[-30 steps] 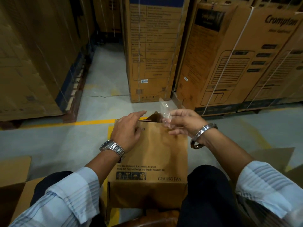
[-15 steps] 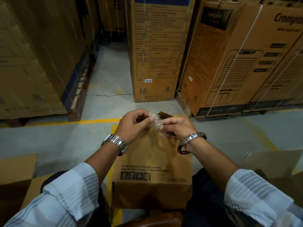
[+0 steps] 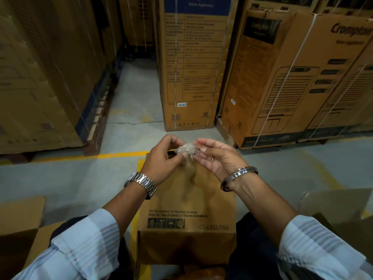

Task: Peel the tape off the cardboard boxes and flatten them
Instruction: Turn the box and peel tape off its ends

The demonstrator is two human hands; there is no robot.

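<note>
A brown ceiling-fan cardboard box [image 3: 193, 201] stands on the floor between my knees, printed side facing me. Above its far top edge, both hands meet around a crumpled wad of clear tape [image 3: 186, 150]. My left hand [image 3: 161, 161], with a metal watch on the wrist, pinches the wad with curled fingers. My right hand [image 3: 216, 158], wearing a steel bangle, is turned palm up with its fingers mostly straight, and its fingertips touch the tape from the right. Neither hand touches the box.
Tall stacks of strapped appliance cartons [image 3: 282, 77] wall in the far side, with a narrow aisle [image 3: 135, 93] between them. A yellow line [image 3: 113, 155] crosses the grey floor. Opened cardboard boxes lie at my left [image 3: 18, 223] and right [image 3: 339, 207].
My left hand has left the box's top edge and joined the right hand at the tape. The tape went from a loose strip to a crumpled wad, and the right hand's fingers have opened.
</note>
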